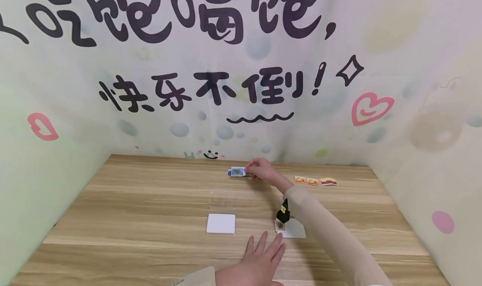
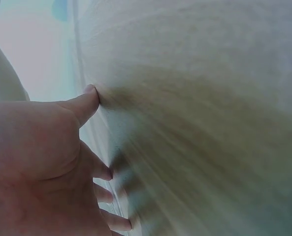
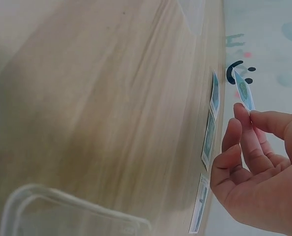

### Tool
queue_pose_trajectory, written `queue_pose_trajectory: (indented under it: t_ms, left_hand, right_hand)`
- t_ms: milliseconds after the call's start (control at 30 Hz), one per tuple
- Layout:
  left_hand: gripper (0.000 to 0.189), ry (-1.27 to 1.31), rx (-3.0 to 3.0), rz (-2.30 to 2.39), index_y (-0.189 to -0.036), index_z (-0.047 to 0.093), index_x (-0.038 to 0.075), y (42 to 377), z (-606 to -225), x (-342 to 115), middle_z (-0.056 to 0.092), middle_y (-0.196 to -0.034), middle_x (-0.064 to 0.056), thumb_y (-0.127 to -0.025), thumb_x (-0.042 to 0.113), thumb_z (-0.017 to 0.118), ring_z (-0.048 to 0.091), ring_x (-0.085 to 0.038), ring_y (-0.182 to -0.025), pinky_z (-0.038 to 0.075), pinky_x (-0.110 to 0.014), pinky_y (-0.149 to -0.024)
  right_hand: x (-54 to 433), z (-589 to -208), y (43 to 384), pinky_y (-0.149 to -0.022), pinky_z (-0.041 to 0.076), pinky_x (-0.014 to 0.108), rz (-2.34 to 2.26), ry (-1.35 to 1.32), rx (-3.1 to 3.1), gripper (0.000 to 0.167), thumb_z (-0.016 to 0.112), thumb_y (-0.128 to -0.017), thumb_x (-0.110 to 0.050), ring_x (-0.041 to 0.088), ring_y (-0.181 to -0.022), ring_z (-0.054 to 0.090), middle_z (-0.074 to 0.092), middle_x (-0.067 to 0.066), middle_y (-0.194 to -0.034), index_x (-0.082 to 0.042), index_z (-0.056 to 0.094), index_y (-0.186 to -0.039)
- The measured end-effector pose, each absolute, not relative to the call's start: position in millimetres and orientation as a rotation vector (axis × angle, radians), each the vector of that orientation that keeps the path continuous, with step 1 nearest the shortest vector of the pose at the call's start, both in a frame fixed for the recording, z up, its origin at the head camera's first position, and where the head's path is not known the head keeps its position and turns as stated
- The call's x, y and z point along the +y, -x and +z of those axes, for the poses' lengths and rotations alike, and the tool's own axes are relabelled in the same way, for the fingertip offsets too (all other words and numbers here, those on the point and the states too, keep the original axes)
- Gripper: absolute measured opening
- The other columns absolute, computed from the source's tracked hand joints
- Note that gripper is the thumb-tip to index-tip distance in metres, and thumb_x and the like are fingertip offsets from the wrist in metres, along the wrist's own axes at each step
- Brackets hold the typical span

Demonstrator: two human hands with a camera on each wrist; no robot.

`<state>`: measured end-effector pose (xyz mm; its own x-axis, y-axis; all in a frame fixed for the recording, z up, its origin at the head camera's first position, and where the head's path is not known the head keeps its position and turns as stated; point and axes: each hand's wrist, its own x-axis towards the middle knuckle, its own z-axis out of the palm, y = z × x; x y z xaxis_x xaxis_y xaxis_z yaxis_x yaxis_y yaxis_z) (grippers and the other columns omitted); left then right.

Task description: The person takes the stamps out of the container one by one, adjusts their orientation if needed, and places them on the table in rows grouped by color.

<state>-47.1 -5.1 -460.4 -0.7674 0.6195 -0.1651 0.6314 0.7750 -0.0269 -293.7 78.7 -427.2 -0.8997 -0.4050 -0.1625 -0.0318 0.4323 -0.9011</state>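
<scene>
Out at the far side of the table, my right hand pinches a small white-edged stamp with a blue and green picture, between thumb and forefinger. In the right wrist view, the pinched stamp is raised off the tabletop, and several other stamps lie in a row beside it. My left hand rests on the near part of the table, fingers straight and spread, holding nothing. Just beyond its fingertips is a white card with a small brownish stamp at its left edge.
A white rectangle lies left of centre, with a clear plastic piece behind it. Three orange and red stamps lie at the back right. A black and yellow object is by my right cuff. A printed wall borders the table.
</scene>
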Motion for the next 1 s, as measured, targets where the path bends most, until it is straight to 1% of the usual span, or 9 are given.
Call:
queue_pose_trajectory:
  t_ms: [200,433,567,733,800,933,1000]
  left_hand:
    - [0.085,-0.958,2.805,-0.149,-0.164,0.038,0.027,45,-451,-5,0.023,-0.173,0.007,-0.095,0.074,0.056,0.034,-0.027,-0.154,0.041,-0.051,-0.114]
    - [0.085,-0.941,2.811,-0.203,-0.164,0.036,0.03,43,-449,-4,0.021,-0.174,0.008,-0.095,0.075,0.055,0.033,-0.025,-0.155,0.041,-0.05,-0.115]
    - [0.085,-0.96,2.803,-0.196,-0.164,0.036,0.028,45,-452,-4,0.02,-0.174,0.007,-0.096,0.075,0.054,0.032,-0.026,-0.154,0.041,-0.05,-0.115]
    - [0.087,-0.967,2.766,-0.141,-0.166,0.034,0.027,48,-455,-3,0.018,-0.175,0.006,-0.097,0.076,0.051,0.03,-0.028,-0.156,0.039,-0.052,-0.116]
    - [0.089,-0.974,2.763,-0.119,-0.166,0.032,0.026,50,-461,-4,0.016,-0.176,0.005,-0.096,0.078,0.048,0.028,-0.03,-0.157,0.038,-0.055,-0.117]
    - [0.093,-1.025,2.795,-0.107,-0.166,0.034,0.023,51,-472,-6,0.017,-0.175,0.002,-0.095,0.082,0.045,0.031,-0.033,-0.156,0.041,-0.057,-0.113]
    - [0.093,-1.031,2.787,-0.088,-0.166,0.034,0.022,51,-470,-8,0.017,-0.175,0.001,-0.095,0.081,0.046,0.03,-0.034,-0.156,0.041,-0.057,-0.113]
  right_hand:
    - [73,-429,297,-0.064,0.046,0.028,-1.408,0.394,2.354,0.011,0.063,-0.105,-0.009,0.018,-0.069,0.061,0.075,0.011,-0.096,0.002,0.066,-0.105]
    - [68,-431,301,-0.067,0.049,0.027,-1.455,0.395,2.31,0.01,0.064,-0.104,-0.006,0.017,-0.068,0.06,0.074,0.012,-0.094,0.004,0.066,-0.105]
    - [66,-431,302,-0.068,0.05,0.027,-1.46,0.413,2.287,0.012,0.062,-0.105,-0.006,0.017,-0.069,0.059,0.074,0.012,-0.096,0.005,0.066,-0.107]
    - [65,-432,305,-0.066,0.047,0.027,-1.454,0.436,2.28,0.017,0.06,-0.107,-0.009,0.015,-0.069,0.058,0.074,0.015,-0.1,0.006,0.067,-0.111]
    - [63,-433,306,-0.064,0.045,0.027,-1.451,0.434,2.278,0.018,0.06,-0.107,-0.009,0.014,-0.069,0.057,0.074,0.014,-0.098,0.006,0.068,-0.111]
    - [57,-433,307,-0.06,0.041,0.025,-1.449,0.428,2.265,0.017,0.062,-0.106,-0.01,0.012,-0.067,0.057,0.072,0.009,-0.093,0.005,0.07,-0.111]
    - [53,-432,307,-0.06,0.041,0.024,-1.447,0.42,2.257,0.017,0.062,-0.106,-0.01,0.012,-0.066,0.057,0.07,0.006,-0.09,0.004,0.07,-0.11]
